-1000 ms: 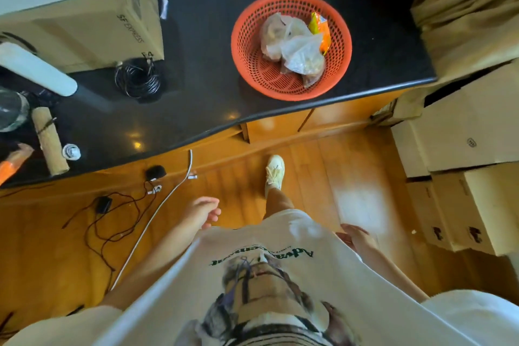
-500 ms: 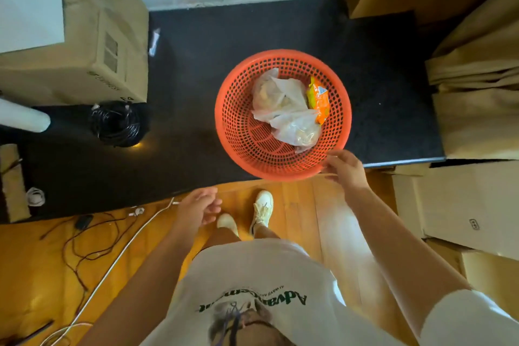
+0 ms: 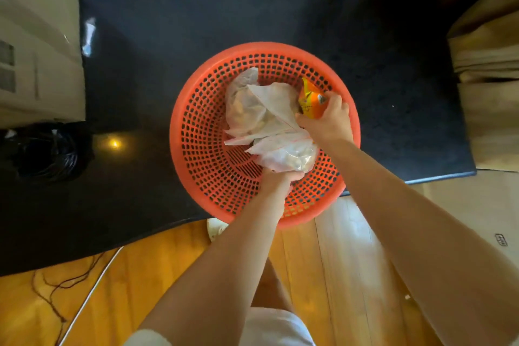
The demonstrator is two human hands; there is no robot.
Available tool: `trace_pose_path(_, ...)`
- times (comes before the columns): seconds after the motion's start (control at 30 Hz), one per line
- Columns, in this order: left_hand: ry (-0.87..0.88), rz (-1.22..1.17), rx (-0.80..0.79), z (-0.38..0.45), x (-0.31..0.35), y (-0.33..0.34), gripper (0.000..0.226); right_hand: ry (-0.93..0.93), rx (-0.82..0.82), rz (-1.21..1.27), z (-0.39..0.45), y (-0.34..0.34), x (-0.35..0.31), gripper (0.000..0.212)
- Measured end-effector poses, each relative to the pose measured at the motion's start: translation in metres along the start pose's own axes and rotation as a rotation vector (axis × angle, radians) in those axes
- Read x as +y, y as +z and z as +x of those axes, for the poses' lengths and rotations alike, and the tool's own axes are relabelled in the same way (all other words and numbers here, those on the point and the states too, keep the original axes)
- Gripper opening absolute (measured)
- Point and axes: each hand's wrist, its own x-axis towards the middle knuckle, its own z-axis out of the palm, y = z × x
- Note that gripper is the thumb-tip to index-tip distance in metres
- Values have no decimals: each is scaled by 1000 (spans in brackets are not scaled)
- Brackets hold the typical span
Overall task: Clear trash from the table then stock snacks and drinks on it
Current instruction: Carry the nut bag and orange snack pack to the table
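Both hands have moved from the basket's edge into the basket (image 3: 196, 132) on the table (image 3: 168, 36). The left hand (image 3: 276, 181) grips a clear bag (image 3: 286, 154); the right hand (image 3: 327, 118) clutches an orange packet (image 3: 309, 98), its writing unreadable.
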Motion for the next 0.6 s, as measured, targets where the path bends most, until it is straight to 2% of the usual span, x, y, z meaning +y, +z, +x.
trace_pose_path(0.13,-58,-124,49,25,-3,16,63,-51,94,-64,3,12,2,71)
trace_pose_path(0.23,26,-79,128,30,-12,22,62,-63,143,-84,2,18,2,67)
trace_pose_path(0.33,76,-67,160,30,-14,22,49,-57,154,-87,4,21,4,65)
trace_pose_path(0.47,180,11,227,24,-10,15,42,-53,155,-31,4,15,6,60)
trace_pose_path(0.6,433,160,72,-13,0,-9,42,-107,286,101,-19,-3,0,56)
